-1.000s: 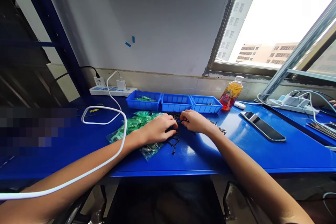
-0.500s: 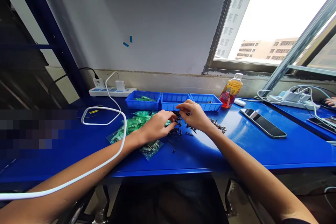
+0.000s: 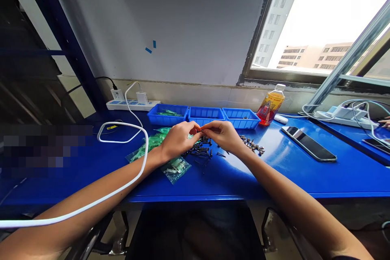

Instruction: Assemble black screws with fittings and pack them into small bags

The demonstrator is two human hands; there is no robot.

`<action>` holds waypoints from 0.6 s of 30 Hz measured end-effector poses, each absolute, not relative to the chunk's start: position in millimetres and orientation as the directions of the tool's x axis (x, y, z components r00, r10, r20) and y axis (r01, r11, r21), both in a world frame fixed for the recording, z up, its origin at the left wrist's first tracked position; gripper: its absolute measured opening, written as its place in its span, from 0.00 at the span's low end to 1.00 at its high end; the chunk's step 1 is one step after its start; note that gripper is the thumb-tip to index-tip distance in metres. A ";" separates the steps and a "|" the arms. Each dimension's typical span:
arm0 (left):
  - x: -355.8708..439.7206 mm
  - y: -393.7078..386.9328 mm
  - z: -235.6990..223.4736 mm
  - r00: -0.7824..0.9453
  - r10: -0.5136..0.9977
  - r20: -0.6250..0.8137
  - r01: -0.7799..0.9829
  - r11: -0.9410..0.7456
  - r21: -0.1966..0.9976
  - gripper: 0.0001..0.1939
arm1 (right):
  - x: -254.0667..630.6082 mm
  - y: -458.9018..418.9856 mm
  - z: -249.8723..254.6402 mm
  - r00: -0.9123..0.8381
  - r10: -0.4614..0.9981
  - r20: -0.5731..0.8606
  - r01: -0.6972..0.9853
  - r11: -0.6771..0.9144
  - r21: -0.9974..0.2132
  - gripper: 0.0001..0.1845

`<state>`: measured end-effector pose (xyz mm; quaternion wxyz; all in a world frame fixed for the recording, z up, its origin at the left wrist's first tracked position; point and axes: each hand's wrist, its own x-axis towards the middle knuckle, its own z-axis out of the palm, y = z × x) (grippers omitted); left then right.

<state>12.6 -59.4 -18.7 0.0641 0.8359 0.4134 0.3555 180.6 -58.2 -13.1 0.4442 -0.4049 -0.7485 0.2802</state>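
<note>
My left hand (image 3: 180,139) and my right hand (image 3: 224,136) meet fingertip to fingertip above the blue table. Both are closed in a pinch on a tiny dark piece, too small to name. Beneath them lies a pile of black screws (image 3: 201,151), partly hidden by my hands. Shiny metal pieces (image 3: 255,146), apparently short screws, lie loose to the right of my right hand. Green plastic packets (image 3: 154,141) are heaped behind my left forearm. In front of that wrist is a clear greenish bag (image 3: 176,168) with pale parts inside.
Three blue bins stand behind my hands: a left bin (image 3: 167,120) holding green packets, a middle bin (image 3: 207,114) and a right bin (image 3: 243,122). A drink bottle (image 3: 270,106) and phone (image 3: 309,143) are rightward. A white cable (image 3: 146,146) crosses my left forearm. Another person's hand (image 3: 386,123) shows far right.
My hands have come together, the right fingertips moving down and left to meet the left ones. More of the black screw pile shows. The whole view has shifted slightly.
</note>
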 end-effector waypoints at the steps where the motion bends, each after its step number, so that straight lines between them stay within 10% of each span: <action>1: 11.9 -58.9 -18.6 0.415 0.731 0.541 0.637 -0.658 0.401 0.09 | 180.1 -57.6 -14.3 -0.271 0.862 0.429 0.331 0.501 -0.799 0.06; 6: 10.9 -57.4 -19.3 0.413 0.719 0.559 0.631 -0.669 0.393 0.08 | 178.3 -56.8 -15.8 -0.250 0.874 0.417 0.328 0.482 -0.813 0.04; 18: 10.9 -55.4 -19.0 0.403 0.712 0.575 0.640 -0.668 0.379 0.10 | 188.0 -57.4 -10.3 -0.460 0.719 0.521 0.650 0.672 -0.355 0.07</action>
